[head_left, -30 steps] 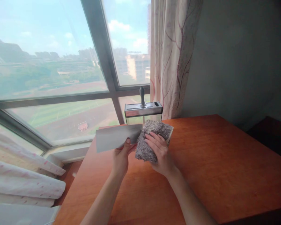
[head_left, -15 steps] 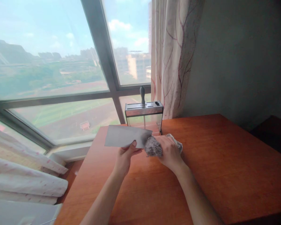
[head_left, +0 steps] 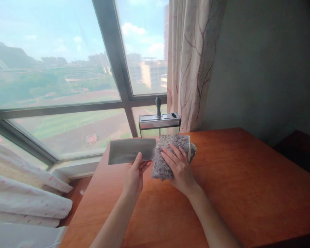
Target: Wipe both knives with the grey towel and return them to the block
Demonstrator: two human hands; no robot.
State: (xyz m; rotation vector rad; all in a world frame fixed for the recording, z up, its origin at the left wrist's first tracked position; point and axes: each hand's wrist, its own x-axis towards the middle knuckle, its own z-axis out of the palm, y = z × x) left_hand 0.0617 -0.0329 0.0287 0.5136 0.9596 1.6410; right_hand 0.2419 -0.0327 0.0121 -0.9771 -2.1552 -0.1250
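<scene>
My left hand (head_left: 134,174) grips a thin grey rectangular panel (head_left: 124,148) by its lower edge, with the thumb on the near face. A folded, fluffy grey cloth (head_left: 161,168) covers the panel's right end. Spread over the front of this cloth are the fingers of my right hand (head_left: 179,167), which presses and holds it there; the thumb is out of sight. Both things are held up above the wooden table, side by side in front of me.
Behind the cloth, a metal-topped frame with clear sides and a dark upright handle (head_left: 158,106) stands on the brown wooden table (head_left: 229,193). A large window (head_left: 54,51) and a patterned curtain (head_left: 191,62) rise behind the table. White curtain folds (head_left: 28,193) hang at left.
My right hand has turned, so its back and fingers now lie over the cloth's front. More cloth shows, spread wider at the panel's right end. The panel has shifted slightly left and tilted.
</scene>
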